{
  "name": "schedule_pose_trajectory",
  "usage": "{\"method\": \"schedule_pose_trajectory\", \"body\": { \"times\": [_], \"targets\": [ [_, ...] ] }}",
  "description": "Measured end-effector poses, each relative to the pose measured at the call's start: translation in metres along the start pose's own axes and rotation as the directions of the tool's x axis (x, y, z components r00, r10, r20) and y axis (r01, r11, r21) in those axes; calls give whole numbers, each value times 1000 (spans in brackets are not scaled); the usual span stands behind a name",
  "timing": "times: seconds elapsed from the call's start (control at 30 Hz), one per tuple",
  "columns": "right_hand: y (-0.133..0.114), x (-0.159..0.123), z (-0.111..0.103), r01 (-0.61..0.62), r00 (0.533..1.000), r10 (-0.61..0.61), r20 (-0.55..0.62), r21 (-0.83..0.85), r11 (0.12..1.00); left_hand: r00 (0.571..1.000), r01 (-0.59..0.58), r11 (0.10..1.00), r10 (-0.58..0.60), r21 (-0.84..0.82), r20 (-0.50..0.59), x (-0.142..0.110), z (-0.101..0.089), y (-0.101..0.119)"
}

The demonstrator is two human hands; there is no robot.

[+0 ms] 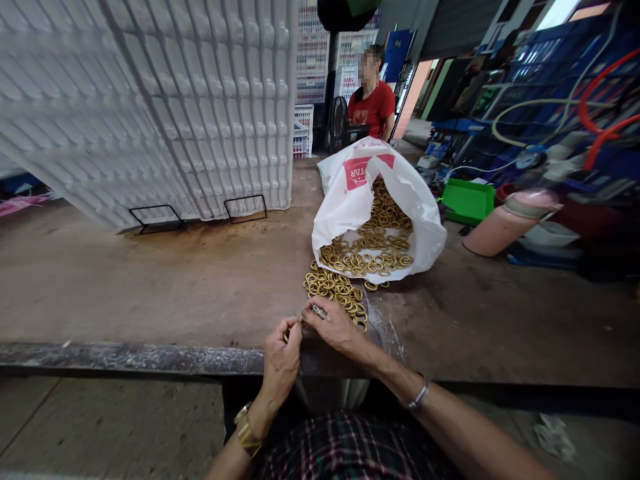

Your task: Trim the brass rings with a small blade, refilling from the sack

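Observation:
My left hand (283, 350), with a watch on the wrist, is closed in a pinch on a brass ring (287, 335) near the table's front edge. Fingers of my right hand (333, 325) are wrapped round a small silvery metal tool (319, 311) whose kind I cannot make out; its tip is hidden by the fingers. Both hands nearly meet fingertip to fingertip. Just beyond them lies a loose pile of brass rings (337, 288). The pile spills from the mouth of a white plastic sack (345, 207), which lies on its side with many more rings inside.
White ribbed plastic trays (215, 113) stand upright at the left of the brown table (100, 287), held by black wire stands (246, 208). A green tray (469, 201) and a pink cylinder (507, 223) are to the right. A person in red (373, 110) sits beyond the sack.

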State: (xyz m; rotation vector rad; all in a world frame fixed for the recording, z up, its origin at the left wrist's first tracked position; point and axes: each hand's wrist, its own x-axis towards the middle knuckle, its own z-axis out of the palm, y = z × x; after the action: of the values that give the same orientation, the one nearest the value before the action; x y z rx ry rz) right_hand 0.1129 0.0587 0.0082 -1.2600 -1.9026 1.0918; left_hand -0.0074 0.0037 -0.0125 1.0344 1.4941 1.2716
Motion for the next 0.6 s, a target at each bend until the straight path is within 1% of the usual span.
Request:
{"method": "schedule_pose_trajectory", "body": {
  "times": [0.03,0.07,0.1,0.13,0.2,0.27,0.3,0.33,0.43,0.6],
  "targets": [
    [-1,0,0,13,1000,-13,4,-27,1000,998,-64,996,65,60,-4,0,0,0],
    [-1,0,1,21,1000,-21,11,-50,999,994,-105,990,106,90,-3,0,-1,1],
    [-1,0,1,24,1000,-22,17,-68,997,994,-111,990,111,85,1,-1,-1,1],
    [-1,0,2,20,1000,-19,23,-78,997,997,-75,996,74,48,13,-1,-1,2],
    [0,0,4,10,1000,-8,27,-81,997,994,81,992,-73,-97,84,-2,-1,2],
    [1,-1,6,5,1000,-3,26,-72,997,959,254,933,-208,-254,194,-4,-1,4],
    [1,-1,6,5,1000,-4,27,-64,998,940,312,897,-242,-313,242,-4,-1,5],
    [1,-1,6,7,1000,-5,27,-56,998,927,345,868,-256,-357,273,-5,-1,5],
    [-1,-2,7,10,999,-9,36,-32,999,924,358,832,-249,-425,291,-6,-2,7],
    [-3,-1,9,13,999,-13,48,0,1000,929,340,825,-221,-452,296,-7,-4,7]
  ]
}}
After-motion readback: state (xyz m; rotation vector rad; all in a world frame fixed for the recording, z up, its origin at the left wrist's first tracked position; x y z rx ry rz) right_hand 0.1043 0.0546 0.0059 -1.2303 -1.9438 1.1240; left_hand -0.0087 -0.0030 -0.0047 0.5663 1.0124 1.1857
